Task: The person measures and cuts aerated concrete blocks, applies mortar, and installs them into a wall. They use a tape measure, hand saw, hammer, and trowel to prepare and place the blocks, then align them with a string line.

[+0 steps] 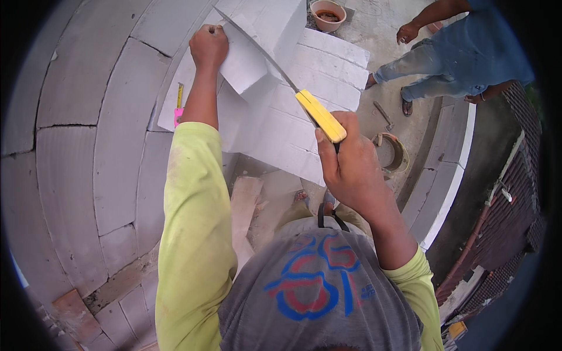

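My right hand [354, 161] is wrapped round the yellow handle of a handsaw [321, 116]. Its long blade slants up and left across a pale lightweight concrete block [244, 67], touching or just over its top; I cannot tell how deep it sits. At the left part of that block rests my left hand [209, 48], closed in a fist. Whatever its fingers hold, if anything, is hidden. Beside my left forearm lies a pink tape measure [178, 116] with a short length of yellow tape pulled out.
More white blocks [328, 67] are stacked under and beside the work. A block wall [70, 181] rises at left. Beyond stand a tub of brown liquid [328, 16], a hammer [383, 115] and a bucket [391, 153]. Another person [468, 55] stands at the upper right.
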`<state>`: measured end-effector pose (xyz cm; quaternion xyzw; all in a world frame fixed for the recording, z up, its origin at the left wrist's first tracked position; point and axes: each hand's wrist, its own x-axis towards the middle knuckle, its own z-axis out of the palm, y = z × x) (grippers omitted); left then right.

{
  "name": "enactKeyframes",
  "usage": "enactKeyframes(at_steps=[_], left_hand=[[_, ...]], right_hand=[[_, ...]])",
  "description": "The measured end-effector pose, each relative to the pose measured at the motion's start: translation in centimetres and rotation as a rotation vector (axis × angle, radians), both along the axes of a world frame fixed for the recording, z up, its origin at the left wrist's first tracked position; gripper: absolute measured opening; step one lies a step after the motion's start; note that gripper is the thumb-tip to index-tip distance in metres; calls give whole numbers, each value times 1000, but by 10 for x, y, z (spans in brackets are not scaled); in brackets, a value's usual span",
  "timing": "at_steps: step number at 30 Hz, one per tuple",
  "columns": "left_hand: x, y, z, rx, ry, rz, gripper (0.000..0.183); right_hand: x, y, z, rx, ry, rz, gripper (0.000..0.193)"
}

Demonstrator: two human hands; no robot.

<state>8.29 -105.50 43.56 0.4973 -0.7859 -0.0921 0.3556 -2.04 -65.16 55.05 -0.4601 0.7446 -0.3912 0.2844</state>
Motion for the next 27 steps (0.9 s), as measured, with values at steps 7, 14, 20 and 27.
enactKeyframes(at_steps=[7,14,20,27], left_hand=[[0,-1,-5,95,-73,93,33],[-11,-5,-9,52,-89,42,40],[-1,-14,-9,63,-148,131,44],[-10,-12,-10,41,-163,91,40]], right_hand=[[-9,26,2,45,-25,73,33],[-29,-43,-7,41,33,53,29],[-51,54,-21,-57,-16,66,30],[-66,-47,-15,-26,42,130,27]])
